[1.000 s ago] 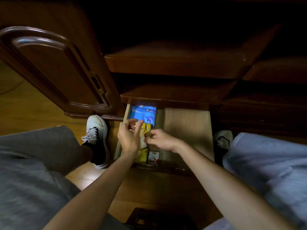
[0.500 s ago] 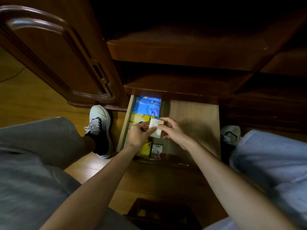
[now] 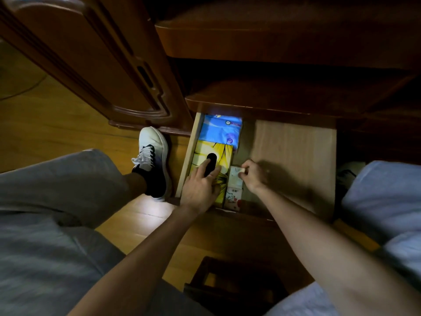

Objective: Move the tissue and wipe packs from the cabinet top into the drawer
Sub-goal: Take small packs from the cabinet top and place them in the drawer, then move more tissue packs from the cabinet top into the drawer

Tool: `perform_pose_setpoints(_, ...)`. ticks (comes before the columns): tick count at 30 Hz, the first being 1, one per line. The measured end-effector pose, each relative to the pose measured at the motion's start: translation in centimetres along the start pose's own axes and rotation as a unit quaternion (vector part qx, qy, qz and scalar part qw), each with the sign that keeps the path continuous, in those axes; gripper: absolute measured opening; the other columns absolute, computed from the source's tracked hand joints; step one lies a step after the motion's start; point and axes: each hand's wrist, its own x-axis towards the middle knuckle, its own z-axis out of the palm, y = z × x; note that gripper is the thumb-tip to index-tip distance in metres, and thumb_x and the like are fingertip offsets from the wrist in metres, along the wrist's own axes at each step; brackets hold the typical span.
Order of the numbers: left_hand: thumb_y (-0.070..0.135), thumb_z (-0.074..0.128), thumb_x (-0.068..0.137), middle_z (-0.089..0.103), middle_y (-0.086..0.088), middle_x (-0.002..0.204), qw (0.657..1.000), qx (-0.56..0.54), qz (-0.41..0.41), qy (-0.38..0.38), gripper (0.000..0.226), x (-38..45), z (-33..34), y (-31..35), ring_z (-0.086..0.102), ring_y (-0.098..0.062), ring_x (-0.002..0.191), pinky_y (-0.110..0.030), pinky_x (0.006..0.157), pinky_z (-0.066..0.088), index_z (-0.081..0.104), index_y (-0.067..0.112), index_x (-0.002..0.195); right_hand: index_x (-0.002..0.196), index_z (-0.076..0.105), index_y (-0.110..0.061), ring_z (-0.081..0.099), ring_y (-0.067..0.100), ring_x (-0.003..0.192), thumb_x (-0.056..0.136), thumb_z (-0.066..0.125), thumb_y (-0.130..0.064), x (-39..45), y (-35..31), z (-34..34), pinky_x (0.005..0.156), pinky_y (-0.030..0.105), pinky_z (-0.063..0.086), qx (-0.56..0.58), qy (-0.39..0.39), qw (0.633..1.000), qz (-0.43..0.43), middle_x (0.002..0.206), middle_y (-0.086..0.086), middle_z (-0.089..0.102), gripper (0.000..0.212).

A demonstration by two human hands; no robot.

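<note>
A dim view looks down into an open drawer [image 3: 296, 156], its far end hidden in shadow under the cabinet. Along its left side lie a blue pack [image 3: 219, 132] and a yellow pack [image 3: 213, 160], whose near end is covered by the left hand [image 3: 199, 190] resting flat with fingers spread. The right hand [image 3: 251, 176] pinches a small white pack [image 3: 235, 177] just right of the yellow one; another small pack [image 3: 233, 198] lies nearer, its print too blurred to read.

Open drawer [image 3: 296, 156]: blue pack [image 3: 219, 131], yellow pack [image 3: 211, 153], small white packs [image 3: 234, 190] along left side.
</note>
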Motion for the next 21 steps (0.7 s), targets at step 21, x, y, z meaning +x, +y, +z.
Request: perform_pose_setpoints(21, 0.039, 0.053, 0.094, 0.05, 0.008, 0.138, 0.98, -0.019, 0.137, 0.142, 0.035, 4.2, -26.3, 7.8, 0.064, -0.02, 0.107, -0.035, 0.079, 0.051, 0.061, 0.033, 0.127, 0.116, 0.07, -0.027, 0.071, 0.007, 0.079, 0.099, 0.058, -0.021, -17.4, -15.6, -26.7, 0.065, 0.023, 0.057, 0.051, 0.133, 0.967, -0.21, 0.106, -0.009, 0.073, 0.022)
